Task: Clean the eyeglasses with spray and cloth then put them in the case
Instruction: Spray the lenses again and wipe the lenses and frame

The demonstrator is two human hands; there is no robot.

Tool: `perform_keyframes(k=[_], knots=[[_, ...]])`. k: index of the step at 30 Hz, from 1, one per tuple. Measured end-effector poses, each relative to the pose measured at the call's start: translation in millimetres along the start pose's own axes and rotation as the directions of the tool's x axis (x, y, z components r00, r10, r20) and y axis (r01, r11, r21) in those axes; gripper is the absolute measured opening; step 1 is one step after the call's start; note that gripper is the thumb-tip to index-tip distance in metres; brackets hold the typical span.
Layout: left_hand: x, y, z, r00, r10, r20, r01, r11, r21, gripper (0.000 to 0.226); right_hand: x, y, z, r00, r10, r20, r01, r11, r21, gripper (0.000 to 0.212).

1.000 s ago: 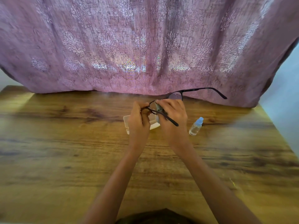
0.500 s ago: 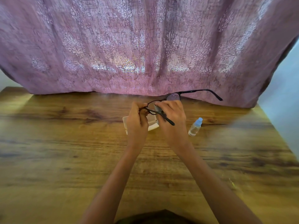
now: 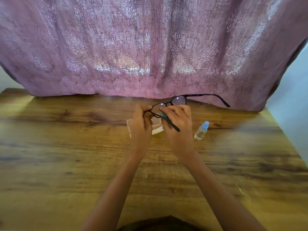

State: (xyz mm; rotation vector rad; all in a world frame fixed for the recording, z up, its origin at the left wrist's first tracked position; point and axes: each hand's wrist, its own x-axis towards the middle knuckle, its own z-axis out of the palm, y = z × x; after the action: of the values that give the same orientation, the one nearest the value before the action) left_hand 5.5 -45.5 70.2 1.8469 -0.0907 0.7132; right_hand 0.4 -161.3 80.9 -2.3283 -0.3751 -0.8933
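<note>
Two grips are raised together above the wooden bench point(image 3: 66, 147), sharing a pair of black-framed eyeglasses point(image 3: 179, 100). The left grip point(image 3: 140, 120) is closed in a pinch on the near end of the frame, by the hinge. The right grip point(image 3: 178, 124) has its fingers curled over a small grey cloth point(image 3: 162, 114), pressing it against the nearer lens; only a bit of the cloth shows. One temple of the eyeglasses juts out to the right in front of the mauve patterned curtain point(image 3: 150, 47), while the other slants across the back of the right grip. On the bench directly under both grips lies a pale case point(image 3: 157, 130), mostly hidden, so whether it is open cannot be told. A clear spray bottle point(image 3: 201, 131) with a blue cap stands on the bench just right of the right grip, not touching it.
</note>
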Motion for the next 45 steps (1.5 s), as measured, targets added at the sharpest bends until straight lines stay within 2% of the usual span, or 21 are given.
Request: perform_keyframes(k=[8, 13, 16, 19, 24, 27, 33, 37, 45], knots=[[-1.2, -1.1, -0.3, 0.999, 0.029, 0.039, -0.027, 0.998, -0.053, 0.026, -3.5, -9.4, 2.2, 0.998, -0.062, -0.019, 0.063, 0.995, 0.072, 0.03], [-1.3, 0.8, 0.2, 0.995, 0.024, 0.094, -0.019, 0.998, -0.052, 0.027, 5.9, -11.6, 0.7, 0.998, 0.047, -0.045, -0.039, 0.988, 0.15, 0.03], [0.4, 0.6, 1.1, 0.997, -0.032, 0.065, 0.036, 0.998, -0.057, 0.026, 3.9, -13.7, 1.8, 0.997, 0.07, -0.046, -0.06, 0.981, 0.183, 0.028], [3.5, -2.6, -0.1, 0.998, -0.061, 0.028, 0.062, 0.997, -0.034, 0.025, -0.7, -13.5, 3.1, 0.998, 0.038, -0.042, -0.031, 0.987, 0.159, 0.022], [3.3, -2.6, -5.9, 0.999, -0.018, 0.036, 0.019, 0.999, -0.035, 0.036, -0.6, -5.7, -0.6, 1.0, 0.03, 0.003, -0.03, 0.998, 0.064, 0.024], [3.9, -2.8, -5.5, 0.999, -0.019, 0.039, 0.02, 0.999, -0.032, 0.032, 3.3, -7.5, -0.5, 0.999, 0.03, -0.022, -0.029, 0.999, 0.02, 0.029], [1.7, -4.4, -3.6, 0.998, -0.023, 0.054, 0.024, 1.0, -0.015, 0.035, -2.4, -12.7, 1.6, 0.999, -0.019, -0.035, 0.022, 0.995, 0.101, 0.024], [0.4, -3.9, -4.4, 0.996, 0.008, 0.087, -0.005, 0.999, -0.035, 0.035, 5.4, -13.1, 1.1, 0.999, -0.038, -0.02, 0.039, 0.996, 0.077, 0.026], [-0.5, -3.5, -2.9, 0.999, -0.001, 0.05, 0.001, 1.0, 0.008, 0.034, 10.6, -11.6, 0.6, 0.997, 0.069, -0.026, -0.072, 0.993, -0.096, 0.012]])
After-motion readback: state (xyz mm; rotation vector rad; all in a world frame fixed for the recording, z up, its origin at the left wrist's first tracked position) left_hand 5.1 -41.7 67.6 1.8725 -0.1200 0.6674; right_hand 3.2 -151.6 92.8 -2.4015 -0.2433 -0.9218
